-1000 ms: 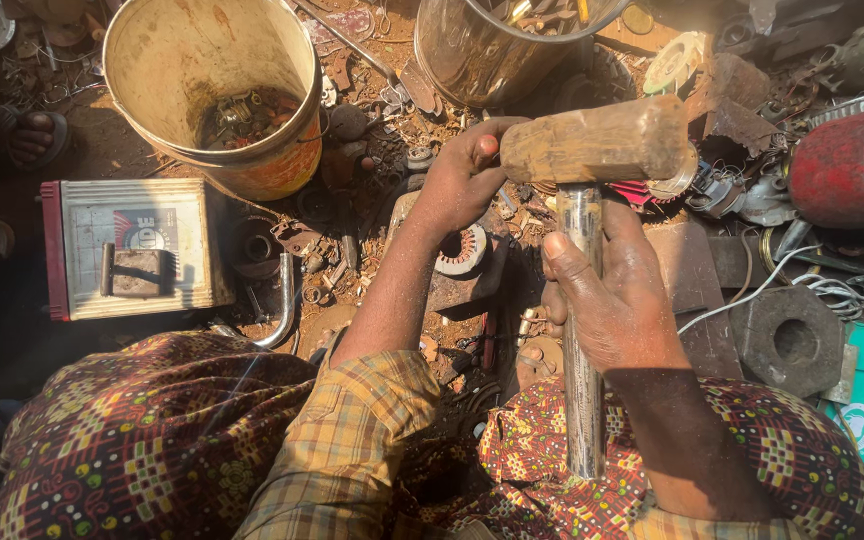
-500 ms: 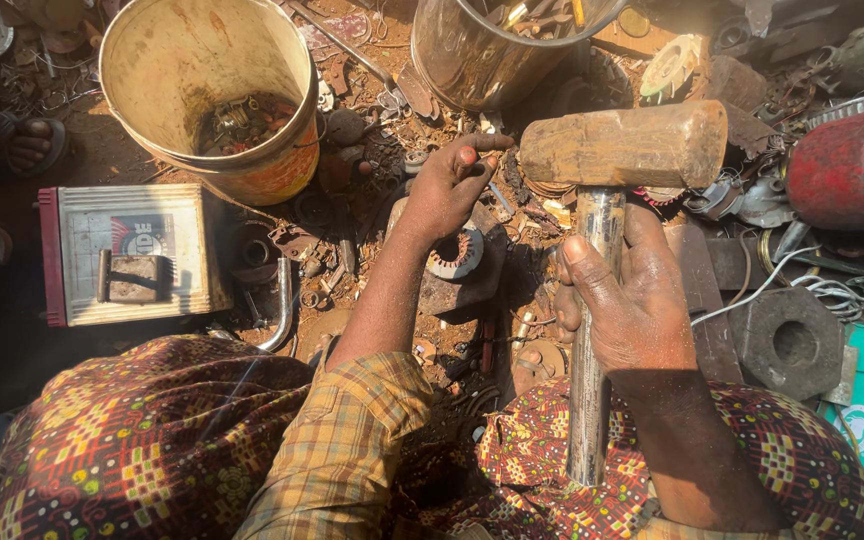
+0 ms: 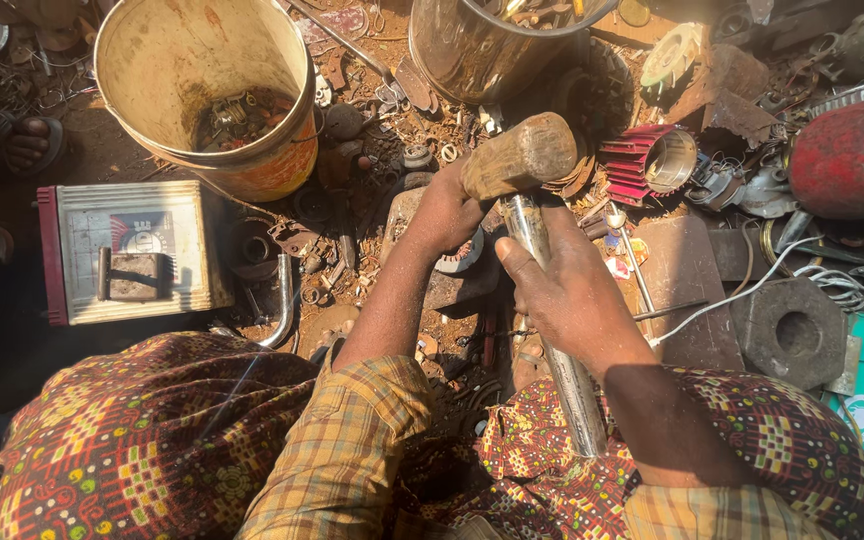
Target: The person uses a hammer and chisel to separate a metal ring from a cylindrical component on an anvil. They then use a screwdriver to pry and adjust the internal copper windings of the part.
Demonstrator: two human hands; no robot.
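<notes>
Fingers [image 3: 512,262] of the right hand [image 3: 564,300] wrap the hammer [image 3: 520,158], poised; left hand [image 3: 442,215] clasps the unbroken part [image 3: 460,256].

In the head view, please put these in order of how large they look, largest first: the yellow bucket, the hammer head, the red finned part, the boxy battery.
1. yellow bucket
2. boxy battery, clearly smaller than the bucket
3 and 4. hammer head and red finned part look about alike; the raised hammer is nearer the camera, so I cannot rank them.
</notes>
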